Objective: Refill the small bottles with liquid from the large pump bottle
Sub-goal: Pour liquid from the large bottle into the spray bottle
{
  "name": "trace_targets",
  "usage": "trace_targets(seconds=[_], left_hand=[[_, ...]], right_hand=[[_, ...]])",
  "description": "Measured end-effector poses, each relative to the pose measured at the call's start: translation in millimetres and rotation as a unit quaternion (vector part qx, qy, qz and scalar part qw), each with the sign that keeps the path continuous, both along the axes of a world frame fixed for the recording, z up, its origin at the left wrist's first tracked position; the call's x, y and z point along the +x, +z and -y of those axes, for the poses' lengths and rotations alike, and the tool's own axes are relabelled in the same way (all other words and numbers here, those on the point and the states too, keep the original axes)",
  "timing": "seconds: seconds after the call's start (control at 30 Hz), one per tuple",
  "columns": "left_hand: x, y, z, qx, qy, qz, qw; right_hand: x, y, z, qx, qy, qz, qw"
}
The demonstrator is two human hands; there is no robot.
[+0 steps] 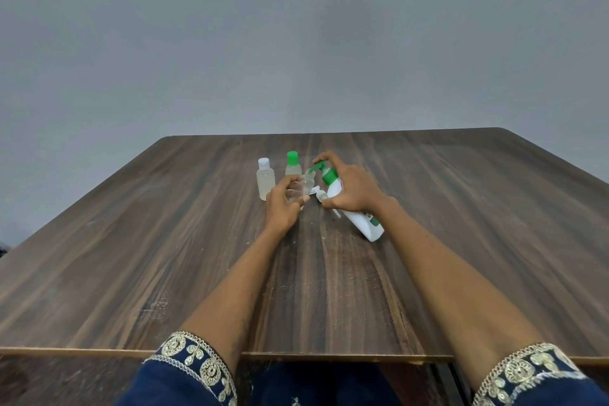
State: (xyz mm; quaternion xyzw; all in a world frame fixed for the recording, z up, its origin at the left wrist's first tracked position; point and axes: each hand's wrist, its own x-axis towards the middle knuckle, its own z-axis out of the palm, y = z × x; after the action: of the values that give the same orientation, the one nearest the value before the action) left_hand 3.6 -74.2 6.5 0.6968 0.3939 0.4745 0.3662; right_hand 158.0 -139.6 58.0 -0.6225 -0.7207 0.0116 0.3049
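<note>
Left hand (284,200) gripping open small bottle (304,187), tilted toward nozzle for catching liquid. Right hand (351,189) wrapped round leaning pump bottle (357,212), finger atop pump. Beyond left hand, two capped bottles (265,182) parked on tabletop (164,241).

On the wooden tabletop (197,241), the right hand (354,189) grips a tilted white pump bottle (361,219), a finger on its green pump head (321,168), whose nozzle points at the mouth of a clear small bottle (304,189) gripped by the left hand (283,204). Behind it stand a white-capped bottle (265,180) and a green-capped bottle (292,164).
</note>
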Motion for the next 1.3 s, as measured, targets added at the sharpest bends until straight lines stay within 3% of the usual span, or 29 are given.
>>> trace_targets(seconds=[0.37,1.3], left_hand=[[1.9,2.7,1.7,-0.004,-0.001,-0.003,1.000],[-7.4,-6.2,0.1,-0.006,0.005,-0.032,0.999]], right_hand=[[2.2,-1.5,-0.5,0.019,-0.007,-0.005,1.000],[0.4,-0.5,-3.5,-0.071,0.020,-0.020,0.997]])
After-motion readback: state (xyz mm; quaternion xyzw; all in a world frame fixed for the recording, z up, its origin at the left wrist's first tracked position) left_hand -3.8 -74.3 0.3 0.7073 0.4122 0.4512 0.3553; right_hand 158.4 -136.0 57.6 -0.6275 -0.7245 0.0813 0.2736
